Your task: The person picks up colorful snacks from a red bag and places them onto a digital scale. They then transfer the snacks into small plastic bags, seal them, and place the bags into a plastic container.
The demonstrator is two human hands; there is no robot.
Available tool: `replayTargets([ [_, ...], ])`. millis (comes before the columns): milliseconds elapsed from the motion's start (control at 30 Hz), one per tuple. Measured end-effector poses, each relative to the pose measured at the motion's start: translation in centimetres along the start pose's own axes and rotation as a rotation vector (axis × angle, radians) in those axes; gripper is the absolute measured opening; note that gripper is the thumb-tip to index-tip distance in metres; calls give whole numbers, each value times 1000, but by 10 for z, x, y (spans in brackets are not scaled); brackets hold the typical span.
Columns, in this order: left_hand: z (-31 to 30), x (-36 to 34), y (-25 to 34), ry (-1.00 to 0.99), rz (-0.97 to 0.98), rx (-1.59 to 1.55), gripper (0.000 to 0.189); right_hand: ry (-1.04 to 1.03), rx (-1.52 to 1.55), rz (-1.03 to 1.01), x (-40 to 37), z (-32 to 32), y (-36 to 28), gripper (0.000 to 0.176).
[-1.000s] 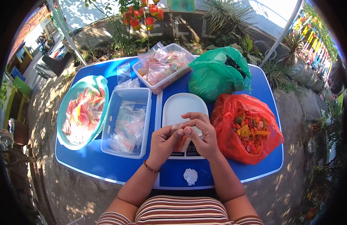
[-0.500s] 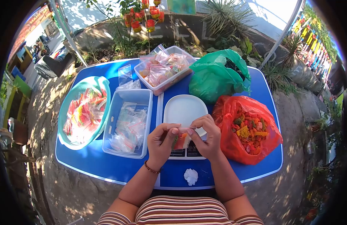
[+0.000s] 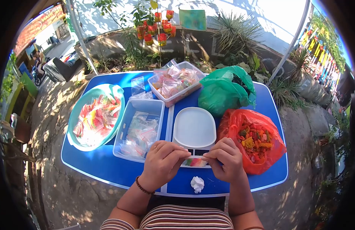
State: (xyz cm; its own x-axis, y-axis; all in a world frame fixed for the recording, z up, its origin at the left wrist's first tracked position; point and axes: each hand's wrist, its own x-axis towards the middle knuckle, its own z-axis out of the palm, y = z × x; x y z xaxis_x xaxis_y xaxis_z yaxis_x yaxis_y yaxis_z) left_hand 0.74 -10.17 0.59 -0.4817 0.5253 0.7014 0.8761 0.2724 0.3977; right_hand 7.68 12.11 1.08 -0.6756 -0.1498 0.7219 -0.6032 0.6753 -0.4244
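Between my two hands is a small clear zip bag with red, orange and green pieces inside. My left hand pinches its top left corner, and my right hand pinches the top right corner. The bag's top edge is stretched straight between the fingertips. Just beyond it stands a white kitchen scale, its front panel partly hidden by the bag and fingers. To the right of my right hand, an open red plastic bag holds loose colourful snack pieces.
Left of the scale stand a clear tub of small plastic bags and a turquoise basin of filled packets. Another tub of packets and a green plastic bag are at the back. Crumpled white tissue lies near the blue table's front edge.
My hands have moved slightly apart and lower, stretching the zip bag's top edge between them. The camera view has shifted, so the table sits a little lower and further right.
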Motion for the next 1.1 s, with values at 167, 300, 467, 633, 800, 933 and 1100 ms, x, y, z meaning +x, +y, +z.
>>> replayTargets([
  [167, -30, -12, 8, -106, -10, 30, 15, -168, 64, -19, 8, -4, -15, 16],
  [300, -58, -38, 15, -142, -77, 65, 16, -304, 195, -48, 16, 17, -35, 17],
  [467, -87, -72, 21, -113, -203, 137, 16, -374, 193, -225, 36, 59, -55, 17],
  [633, -107, -100, 30, -18, -296, 170, 21, -432, 279, -352, 48, 102, -75, 16],
  [800, -124, -125, 28, 31, -346, 204, 23, -499, 270, -404, 54, 130, -95, 17],
  [933, -130, -137, 21, 36, -361, 236, 21, -556, 314, -423, 57, 145, -96, 13],
  [1100, -143, -150, 15, 80, -343, 262, 19, -594, 390, -365, 59, 154, -98, 8],
])
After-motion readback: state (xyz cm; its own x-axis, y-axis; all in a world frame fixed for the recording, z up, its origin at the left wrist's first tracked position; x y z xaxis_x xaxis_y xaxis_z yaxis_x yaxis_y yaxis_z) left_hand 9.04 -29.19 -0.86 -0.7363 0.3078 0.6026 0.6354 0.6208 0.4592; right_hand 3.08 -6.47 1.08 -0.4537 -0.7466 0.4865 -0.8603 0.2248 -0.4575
